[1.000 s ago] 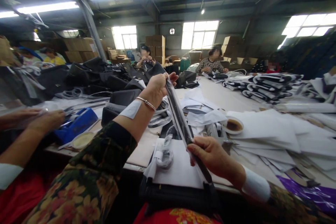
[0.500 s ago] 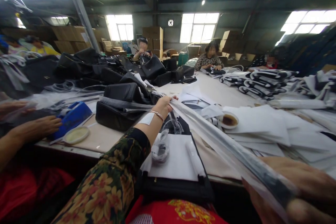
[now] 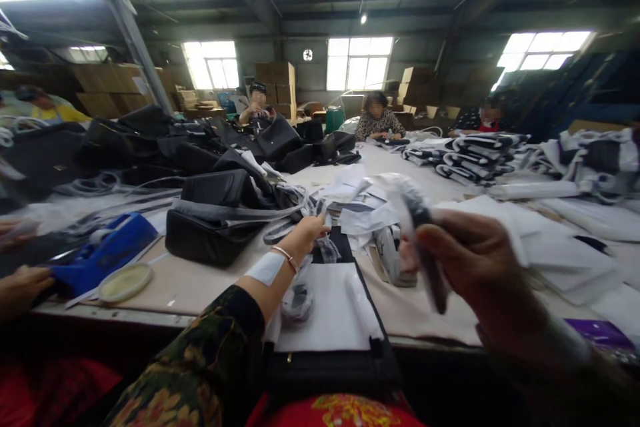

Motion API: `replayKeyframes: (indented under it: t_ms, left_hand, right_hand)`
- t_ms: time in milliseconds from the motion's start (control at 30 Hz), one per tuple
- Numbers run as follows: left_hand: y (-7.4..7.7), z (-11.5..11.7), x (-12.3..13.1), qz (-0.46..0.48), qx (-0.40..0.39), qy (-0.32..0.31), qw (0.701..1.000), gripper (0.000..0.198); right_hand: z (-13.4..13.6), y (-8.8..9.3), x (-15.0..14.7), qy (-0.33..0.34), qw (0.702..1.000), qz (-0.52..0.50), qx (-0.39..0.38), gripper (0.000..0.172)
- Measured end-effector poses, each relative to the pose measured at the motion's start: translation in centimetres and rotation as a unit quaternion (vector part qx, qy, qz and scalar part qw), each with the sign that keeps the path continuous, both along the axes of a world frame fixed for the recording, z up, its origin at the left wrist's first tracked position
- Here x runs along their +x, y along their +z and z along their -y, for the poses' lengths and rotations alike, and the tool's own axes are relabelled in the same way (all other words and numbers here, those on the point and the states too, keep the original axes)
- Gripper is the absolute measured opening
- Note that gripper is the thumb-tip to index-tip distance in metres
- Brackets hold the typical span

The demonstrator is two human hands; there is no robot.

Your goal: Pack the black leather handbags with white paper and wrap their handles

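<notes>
A: What does the right hand (image 3: 475,260) hold?
B: It is clenched around a dark strap (image 3: 425,247) that has pale wrapping on its upper part. The hand is raised above the worktop (image 3: 200,283). It is blurred, so the single fingers are not clear.
A: And the left hand (image 3: 311,227)?
B: It is stretched forward, lower than the right one and well apart from it. Its curled fingers touch a crumpled clear wrapping (image 3: 327,248). I cannot tell whether they really grip it.
A: What lies near the hands?
B: Just under the left wrist there is a white sheet (image 3: 330,310), lying on a flat black bag (image 3: 330,367) at the near edge. Beyond the left hand, and to its left, is a heap of dark bags (image 3: 215,220). Further left are a blue tape dispenser (image 3: 103,253) and a round dish (image 3: 125,281), near another person's hand (image 3: 20,287). Behind the right hand and to its right, white papers (image 3: 565,253) cover the worktop.
</notes>
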State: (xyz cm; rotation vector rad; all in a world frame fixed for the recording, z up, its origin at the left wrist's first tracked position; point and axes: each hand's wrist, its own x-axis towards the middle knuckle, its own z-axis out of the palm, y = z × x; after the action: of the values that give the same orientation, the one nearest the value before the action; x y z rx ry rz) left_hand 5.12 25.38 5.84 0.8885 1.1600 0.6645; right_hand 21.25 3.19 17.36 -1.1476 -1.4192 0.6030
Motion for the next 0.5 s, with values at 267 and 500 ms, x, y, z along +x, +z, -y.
replayKeyframes:
  t_ms: [267, 500]
  left_hand:
    - [2.6, 9.4, -2.1, 0.286, 0.086, -0.122, 0.947, 0.051]
    - [2.7, 8.1, -4.5, 0.181, 0.165, -0.022, 0.969, 0.035]
  right_hand:
    - [-8.2, -7.7, -3.9, 0.041, 0.993, -0.005, -0.114, 0.045]
    - [-9.2, -9.1, -4.6, 0.055, 0.981, 0.176, -0.059, 0.026]
